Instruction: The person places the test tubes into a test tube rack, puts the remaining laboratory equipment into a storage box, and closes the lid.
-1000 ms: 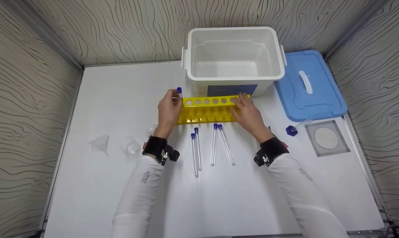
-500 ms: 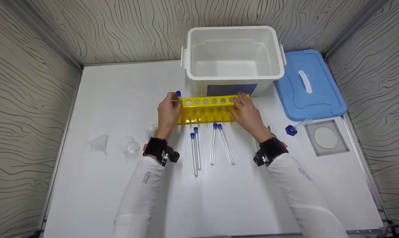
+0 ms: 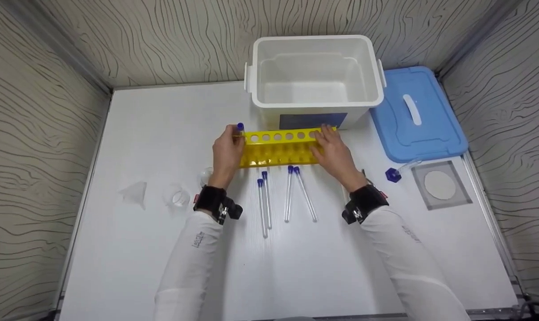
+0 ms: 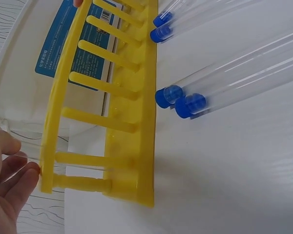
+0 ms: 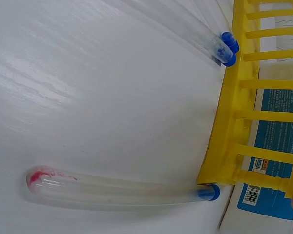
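A yellow test tube rack (image 3: 278,154) stands upright in front of the white bin. At its left end my left hand (image 3: 227,154) pinches a clear test tube with a blue cap (image 3: 240,126), which stands up at the end hole. In the left wrist view the left fingers (image 4: 24,180) are beside the rack's top bar, and the tube's lower part is hard to make out. My right hand (image 3: 336,156) grips the rack's right end. Several blue-capped test tubes (image 3: 289,196) lie on the table before the rack. In the right wrist view, another tube (image 5: 117,192) has red marks at its rounded end.
The white bin (image 3: 318,106) stands behind the rack, with a blue lid (image 3: 416,129) to its right. At the right lie a blue-based glass piece (image 3: 393,175) and a grey square with a white disc (image 3: 440,185). A funnel (image 3: 135,194) and clear glassware (image 3: 179,197) are at the left.
My left hand and the capped tube have moved slightly down toward the rack, then stayed nearly still. The right hand keeps its hold on the rack's right end.
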